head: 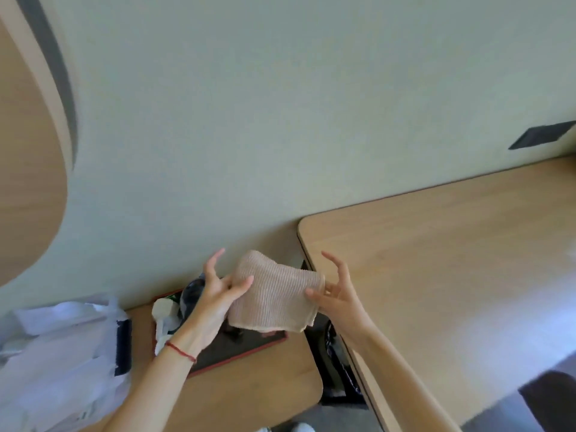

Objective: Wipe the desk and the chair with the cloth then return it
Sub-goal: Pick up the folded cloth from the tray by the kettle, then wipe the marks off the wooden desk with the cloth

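Observation:
A beige ribbed cloth point(276, 294), folded, hangs in the air between both hands above the gap between two wooden surfaces. My left hand point(215, 289) pinches its left edge with thumb and fingers, the other fingers spread upward. My right hand point(338, 291) grips its right edge, fingers also fanned. The desk point(452, 254), light wood with a rounded corner, stretches to the right of the cloth. A dark shape at the lower right point(551, 397) may be the chair, but I cannot tell.
A lower wooden side table point(249, 385) sits on the left, carrying a dark tray with a red rim point(249, 344), a white bottle point(162, 310), and white plastic bags point(59, 353). A black bin point(336, 363) stands in the gap. A dark wall socket point(542, 137) is at right.

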A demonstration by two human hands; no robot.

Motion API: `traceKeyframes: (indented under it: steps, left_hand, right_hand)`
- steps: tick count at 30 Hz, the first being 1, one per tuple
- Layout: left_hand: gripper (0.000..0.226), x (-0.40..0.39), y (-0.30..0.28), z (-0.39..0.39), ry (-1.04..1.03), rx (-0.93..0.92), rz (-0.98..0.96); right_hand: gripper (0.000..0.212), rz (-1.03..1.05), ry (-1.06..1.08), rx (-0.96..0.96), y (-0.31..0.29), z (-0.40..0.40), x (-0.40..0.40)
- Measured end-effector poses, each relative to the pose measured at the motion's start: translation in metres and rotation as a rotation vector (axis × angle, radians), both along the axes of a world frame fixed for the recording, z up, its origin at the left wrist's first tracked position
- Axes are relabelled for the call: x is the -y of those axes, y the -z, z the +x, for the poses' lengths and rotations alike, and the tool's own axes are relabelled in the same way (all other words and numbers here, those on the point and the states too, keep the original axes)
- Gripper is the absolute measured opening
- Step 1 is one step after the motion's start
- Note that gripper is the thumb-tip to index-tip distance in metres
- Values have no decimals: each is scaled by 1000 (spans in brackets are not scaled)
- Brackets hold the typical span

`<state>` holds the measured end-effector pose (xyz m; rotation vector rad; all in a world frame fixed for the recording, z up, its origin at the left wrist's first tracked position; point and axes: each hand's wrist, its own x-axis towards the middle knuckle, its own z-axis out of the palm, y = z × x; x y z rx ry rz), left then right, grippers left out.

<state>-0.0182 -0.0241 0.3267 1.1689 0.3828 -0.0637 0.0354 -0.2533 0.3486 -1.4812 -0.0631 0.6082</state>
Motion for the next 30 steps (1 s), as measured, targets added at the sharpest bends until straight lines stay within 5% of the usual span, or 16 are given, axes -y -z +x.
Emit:
traceKeyframes:
  steps: [4,7,10,12,15,20,26,30]
  left_hand:
    - [76,28,-32,4,284,180,389]
    - [55,76,-50,19,255,316,908]
    - [24,133,-56,35,256,407,1059]
    - [19,176,-50,45,355,400,982]
    - [25,252,-40,60,549,298,703]
    - [60,401,-31,76,545,256,407]
    - [51,541,-19,103,419,193,212]
    - [52,608,-1,139,415,115,113]
  right_hand:
    - [50,-244,14,241,-31,-11,40]
    - [56,-571,23,435,-46,-9,83]
    - [38,-781,77,617,-52,-1,141]
    - [28,-814,71,628,-54,10,191]
    - [25,-541,80,495,-57,26,268]
    - [43,-194,165,335,-59,56,376]
    - [74,-263,393,235,-32,84,470]
    - [56,-201,391,133,4,100,519]
